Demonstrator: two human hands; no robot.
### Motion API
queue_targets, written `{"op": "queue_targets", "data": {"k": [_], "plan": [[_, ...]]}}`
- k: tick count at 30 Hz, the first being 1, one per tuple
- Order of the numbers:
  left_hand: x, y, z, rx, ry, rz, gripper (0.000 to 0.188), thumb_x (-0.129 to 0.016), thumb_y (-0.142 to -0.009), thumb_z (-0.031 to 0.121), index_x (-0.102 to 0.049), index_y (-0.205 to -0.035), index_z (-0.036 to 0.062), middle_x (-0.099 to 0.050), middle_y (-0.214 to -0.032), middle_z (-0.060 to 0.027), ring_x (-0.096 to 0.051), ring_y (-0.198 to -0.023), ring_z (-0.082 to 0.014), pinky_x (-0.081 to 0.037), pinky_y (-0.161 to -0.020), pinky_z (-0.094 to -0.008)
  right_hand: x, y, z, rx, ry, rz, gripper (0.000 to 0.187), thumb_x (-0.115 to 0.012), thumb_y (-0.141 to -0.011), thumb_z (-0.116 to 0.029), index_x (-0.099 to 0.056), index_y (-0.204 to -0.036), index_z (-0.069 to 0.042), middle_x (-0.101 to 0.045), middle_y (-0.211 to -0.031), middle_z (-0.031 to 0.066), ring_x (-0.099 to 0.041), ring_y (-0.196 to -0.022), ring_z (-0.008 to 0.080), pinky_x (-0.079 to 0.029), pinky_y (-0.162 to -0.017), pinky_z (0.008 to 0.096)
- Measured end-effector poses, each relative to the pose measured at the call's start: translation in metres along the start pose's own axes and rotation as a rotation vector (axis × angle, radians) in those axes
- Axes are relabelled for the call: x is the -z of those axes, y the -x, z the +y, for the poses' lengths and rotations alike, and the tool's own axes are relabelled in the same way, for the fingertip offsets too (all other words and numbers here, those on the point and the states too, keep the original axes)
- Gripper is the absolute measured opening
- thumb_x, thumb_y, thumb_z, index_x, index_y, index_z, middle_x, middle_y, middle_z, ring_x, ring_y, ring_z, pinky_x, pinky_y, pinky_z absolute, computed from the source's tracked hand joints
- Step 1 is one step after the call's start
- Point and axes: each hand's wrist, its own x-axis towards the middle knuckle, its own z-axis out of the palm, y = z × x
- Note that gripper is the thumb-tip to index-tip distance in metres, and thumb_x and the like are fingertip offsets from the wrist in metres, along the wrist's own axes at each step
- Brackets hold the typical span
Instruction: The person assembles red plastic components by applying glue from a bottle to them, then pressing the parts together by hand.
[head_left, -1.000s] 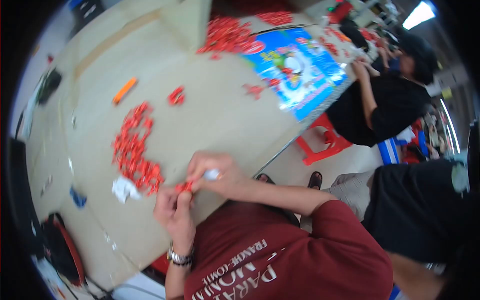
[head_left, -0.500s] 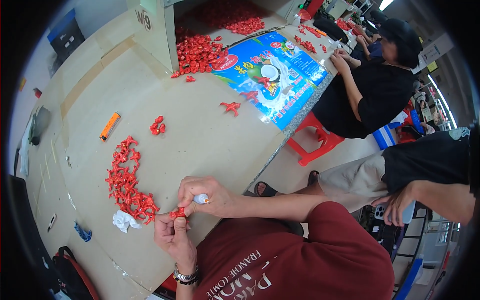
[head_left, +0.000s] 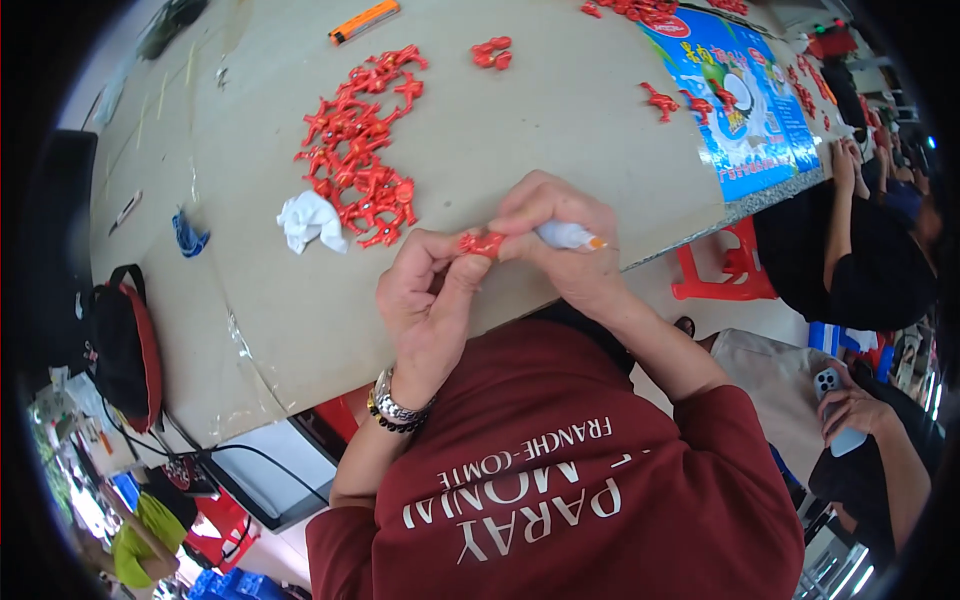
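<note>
Your view swung, but by the table's (head_left: pixel 560 125) near edge your left hand (head_left: pixel 425 295) and right hand (head_left: pixel 578 275) keep fingers clamped on a red piece (head_left: pixel 481 243); handling continues.

Small red piece (head_left: pixel 482 243), white orange-tipped tube (head_left: pixel 566 236) beside it, tilted

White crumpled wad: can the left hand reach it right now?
Probably yes: nothing shows between the left hand and the white wad, though that hand's grip is on a red piece.
</note>
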Motion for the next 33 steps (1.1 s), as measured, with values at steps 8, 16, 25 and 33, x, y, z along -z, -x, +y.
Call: {"op": "queue_targets", "data": {"k": [8,16,25,33], "plan": [[0.002,0.001,0.015,-0.132,-0.162,0.012,0.033,-0.064,-0.091,0.019,-0.053,-0.114,-0.0015,-0.066,-0.094,-0.0084,-0.056,-0.067,-0.0075,-0.046,-0.06,-0.0194,-0.001,-0.003,-0.012,0.27,0.204,0.075,0.02,-0.078,-0.066,0.003,-0.07,-0.083,-0.003,-0.061,-0.08,0.0068,-0.057,-0.073,0.0157,-0.047,-0.061,0.0273],[0.016,0.003,0.034,0.335,0.348,-0.12,0.036,-0.051,-0.097,0.037,-0.059,-0.1,0.0015,-0.063,-0.077,-0.0031,-0.047,-0.053,-0.0035,-0.033,-0.042,-0.0174,-0.002,-0.014,-0.029,0.62,0.42,-0.028,0.023,-0.078,-0.061,0.004,-0.067,-0.079,-0.007,-0.061,-0.078,0.0044,-0.057,-0.07,0.0187,-0.046,-0.055,0.0281],[0.011,0.003,0.043,0.316,0.255,-0.043,0.019,-0.057,-0.095,0.018,-0.059,-0.093,-0.0006,-0.058,-0.067,-0.0007,-0.042,-0.047,-0.0019,-0.029,-0.039,-0.0166,-0.011,-0.003,-0.028,0.35,0.289,0.002,0.018,-0.078,-0.069,-0.003,-0.068,-0.083,-0.003,-0.064,-0.081,0.0078,-0.059,-0.07,0.018,-0.047,-0.058,0.0281],[0.011,0.006,0.041,0.234,0.076,-0.05,0.011,-0.059,-0.093,0.011,-0.059,-0.092,0.0009,-0.056,-0.065,0.0012,-0.043,-0.047,-0.001,-0.03,-0.038,-0.0159,-0.01,0.003,-0.024,0.162,0.239,0.023,0.015,-0.077,-0.071,-0.003,-0.068,-0.083,0.0,-0.065,-0.08,0.0098,-0.06,-0.071,0.0166,-0.048,-0.062,0.0275]]}}
